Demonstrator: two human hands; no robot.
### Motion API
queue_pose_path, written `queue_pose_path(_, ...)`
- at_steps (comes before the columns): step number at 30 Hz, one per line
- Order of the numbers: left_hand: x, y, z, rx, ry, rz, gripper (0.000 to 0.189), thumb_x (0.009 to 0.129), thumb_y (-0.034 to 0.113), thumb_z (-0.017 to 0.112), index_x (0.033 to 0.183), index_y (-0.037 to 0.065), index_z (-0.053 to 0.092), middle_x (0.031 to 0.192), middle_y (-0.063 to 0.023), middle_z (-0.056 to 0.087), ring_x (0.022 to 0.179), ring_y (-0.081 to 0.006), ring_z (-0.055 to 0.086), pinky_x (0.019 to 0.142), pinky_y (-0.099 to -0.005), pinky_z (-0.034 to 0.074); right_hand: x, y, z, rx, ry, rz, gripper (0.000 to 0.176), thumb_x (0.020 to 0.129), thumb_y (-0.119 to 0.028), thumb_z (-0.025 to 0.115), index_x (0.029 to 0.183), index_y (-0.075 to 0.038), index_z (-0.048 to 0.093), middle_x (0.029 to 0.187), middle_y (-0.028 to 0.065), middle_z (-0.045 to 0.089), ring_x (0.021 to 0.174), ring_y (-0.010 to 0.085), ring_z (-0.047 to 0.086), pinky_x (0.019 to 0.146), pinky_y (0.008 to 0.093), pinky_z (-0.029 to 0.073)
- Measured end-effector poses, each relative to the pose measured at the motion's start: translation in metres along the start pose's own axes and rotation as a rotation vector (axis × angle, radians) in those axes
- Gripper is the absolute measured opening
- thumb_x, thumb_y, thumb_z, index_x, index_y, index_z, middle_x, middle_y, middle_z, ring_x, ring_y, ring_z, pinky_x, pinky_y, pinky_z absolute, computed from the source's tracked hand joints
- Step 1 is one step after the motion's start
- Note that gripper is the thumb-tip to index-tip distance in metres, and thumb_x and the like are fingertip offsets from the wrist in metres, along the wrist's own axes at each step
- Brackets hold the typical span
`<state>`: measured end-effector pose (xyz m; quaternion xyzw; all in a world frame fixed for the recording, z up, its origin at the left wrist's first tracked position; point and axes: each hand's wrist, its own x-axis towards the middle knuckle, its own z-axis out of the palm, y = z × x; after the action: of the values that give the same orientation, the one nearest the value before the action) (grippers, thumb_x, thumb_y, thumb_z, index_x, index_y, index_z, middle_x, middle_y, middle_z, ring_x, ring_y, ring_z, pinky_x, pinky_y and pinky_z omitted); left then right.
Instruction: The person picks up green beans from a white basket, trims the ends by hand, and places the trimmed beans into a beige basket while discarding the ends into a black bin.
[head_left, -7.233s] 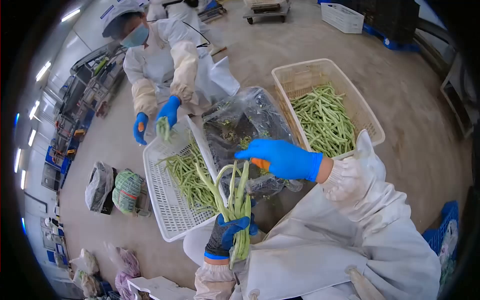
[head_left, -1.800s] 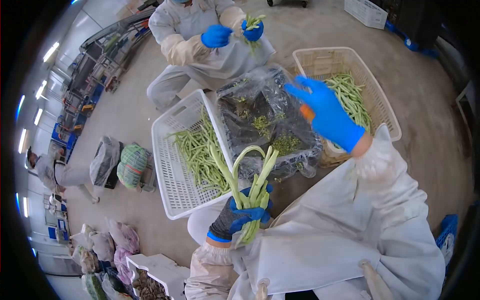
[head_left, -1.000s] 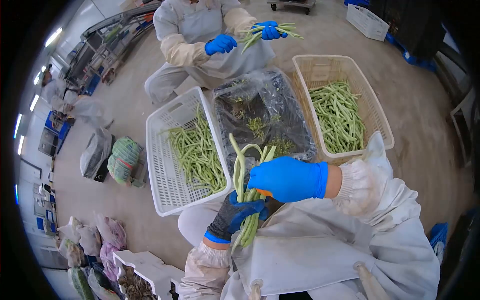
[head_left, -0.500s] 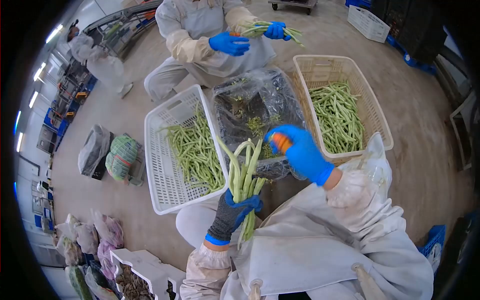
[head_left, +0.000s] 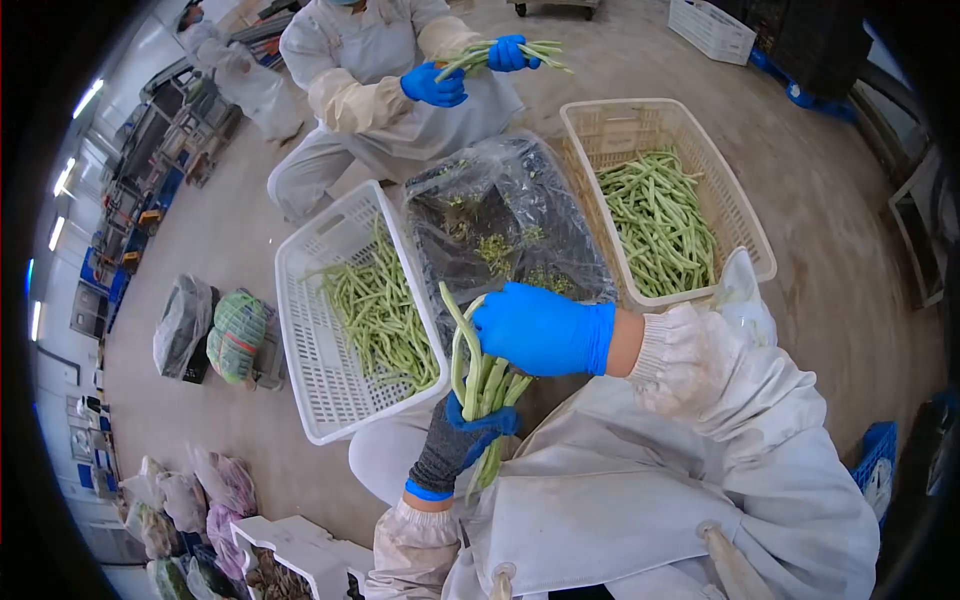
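Note:
My left hand (head_left: 452,445), in a dark grey and blue glove, is closed round a bunch of green beans (head_left: 489,385). The beans stand nearly upright, their tops fanning out above the fist. My right hand (head_left: 548,332), in a blue glove, is at the upper part of this bunch with its fingers curled. Its back hides the fingertips and the small orange tool seen in it earlier. Behind both hands lies a dark tub lined with clear plastic (head_left: 560,215), with green trimmings (head_left: 494,254) in it.
A white crate (head_left: 310,405) of green beans stands left, a cream crate (head_left: 745,215) of beans right. Opposite, a co-worker in white (head_left: 355,60) holds beans in blue gloves. Bagged produce (head_left: 185,500) and a white box (head_left: 300,545) lie lower left.
My right hand has moved left and down onto the bean tops, and the orange tool has gone out of sight. My left hand keeps its hold. The co-worker's hands have come closer together.

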<state>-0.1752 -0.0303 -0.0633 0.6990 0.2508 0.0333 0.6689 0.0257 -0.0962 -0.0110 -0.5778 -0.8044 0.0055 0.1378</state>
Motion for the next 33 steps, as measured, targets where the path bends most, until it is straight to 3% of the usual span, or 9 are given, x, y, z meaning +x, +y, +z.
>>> queue_pose_path(8, 0.002, -0.008, 0.001, -0.076, 0.031, -0.003, 0.032, 0.08, 0.01, 0.067, 0.107, -0.002, 0.055, 0.081, -0.0092, 0.064, 0.069, -0.0155, 0.061, 0.063, -0.0296, 0.05, -0.003, 0.001, 0.034, -0.07, 0.048, 0.082, 0.019, 0.066, -0.009, 0.062, 0.083, -0.003, 0.064, 0.08, 0.014, 0.061, 0.077, 0.0315, 0.06, 0.066, 0.0398, 0.05)
queue_pose_path(12, 0.001, -0.015, -0.006, -0.192, -0.004, 0.008, 0.042, 0.081, 0.01, 0.066, 0.118, -0.002, 0.051, 0.095, -0.0109, 0.062, 0.075, -0.0178, 0.061, 0.067, -0.0308, 0.051, -0.011, 0.047, 0.02, 0.406, 0.594, 0.592, 0.015, 0.079, -0.003, 0.056, 0.09, -0.004, 0.064, 0.085, 0.0167, 0.061, 0.079, 0.0312, 0.06, 0.071, 0.0376, 0.048)
queue_pose_path(14, 0.0, -0.014, -0.005, -0.336, 0.085, 0.053, 0.047, 0.081, 0.01, 0.065, 0.123, -0.002, 0.047, 0.1, -0.011, 0.06, 0.077, -0.0191, 0.061, 0.069, -0.0314, 0.051, -0.017, 0.072, 0.019, 0.446, 0.904, 0.569, 0.023, 0.078, -0.003, 0.053, 0.099, -0.005, 0.063, 0.089, 0.0183, 0.061, 0.085, 0.0362, 0.058, 0.074, 0.0422, 0.047)
queue_pose_path(15, 0.001, -0.012, -0.004, -0.386, 0.137, 0.061, 0.05, 0.082, 0.011, 0.064, 0.127, -0.001, 0.044, 0.099, -0.0108, 0.059, 0.078, -0.0202, 0.061, 0.07, -0.0326, 0.051, -0.023, 0.08, 0.022, 0.454, 0.909, 0.565, 0.023, 0.078, -0.003, 0.053, 0.099, -0.005, 0.063, 0.089, 0.0183, 0.061, 0.085, 0.0362, 0.058, 0.074, 0.0422, 0.047)
queue_pose_path(18, 0.013, -0.016, -0.012, -0.523, 0.204, 0.134, 0.053, 0.083, 0.011, 0.061, 0.131, 0.0, 0.04, 0.102, -0.0109, 0.057, 0.077, -0.0214, 0.06, 0.069, -0.0339, 0.051, -0.036, 0.098, 0.031, 0.416, 0.73, 0.633, 0.028, 0.079, -0.002, 0.054, 0.105, -0.006, 0.062, 0.091, 0.0198, 0.06, 0.085, 0.0367, 0.058, 0.077, 0.0411, 0.046)
queue_pose_path(20, 0.021, -0.018, -0.014, -0.6, 0.178, 0.155, 0.055, 0.085, 0.013, 0.058, 0.134, 0.001, 0.036, 0.104, -0.0098, 0.055, 0.08, -0.0214, 0.058, 0.072, -0.0348, 0.05, -0.04, 0.094, 0.043, 0.024, 0.466, 0.54, 0.032, 0.08, -0.005, 0.055, 0.111, -0.005, 0.059, 0.097, 0.0209, 0.061, 0.089, 0.0367, 0.058, 0.079, 0.0404, 0.047)
queue_pose_path(24, 0.035, -0.012, -0.014, -0.95, 0.21, 0.24, 0.053, 0.088, 0.017, 0.055, 0.135, 0.003, 0.035, 0.106, -0.006, 0.055, 0.084, -0.0182, 0.055, 0.079, -0.0347, 0.048, -0.041, 0.066, 0.061, -0.064, 0.467, 0.579, 0.037, 0.08, -0.008, 0.057, 0.117, -0.004, 0.056, 0.099, 0.021, 0.061, 0.089, 0.0352, 0.059, 0.079, 0.0401, 0.047)
queue_pose_path(26, 0.041, -0.013, -0.017, -1.135, 0.249, 0.348, 0.049, 0.091, 0.019, 0.051, 0.135, 0.005, 0.036, 0.106, -0.0054, 0.055, 0.086, -0.0175, 0.056, 0.08, -0.034, 0.049, -0.04, 0.031, 0.042, 0.672, 0.284, 0.543, 0.034, 0.081, -0.013, 0.057, 0.114, -0.003, 0.058, 0.098, 0.0188, 0.063, 0.088, 0.0332, 0.06, 0.078, 0.04, 0.048)
queue_pose_path(33, 0.049, -0.012, -0.021, -1.137, 0.462, 0.432, 0.04, 0.093, 0.022, 0.048, 0.131, 0.009, 0.043, 0.111, -0.0033, 0.055, 0.098, -0.0158, 0.056, 0.091, -0.0327, 0.046, -0.045, -0.044, 0.038, 1.134, 0.119, 0.586, 0.027, 0.085, -0.02, 0.058, 0.103, -0.002, 0.062, 0.092, 0.0153, 0.066, 0.082, 0.0256, 0.063, 0.074, 0.0348, 0.048)
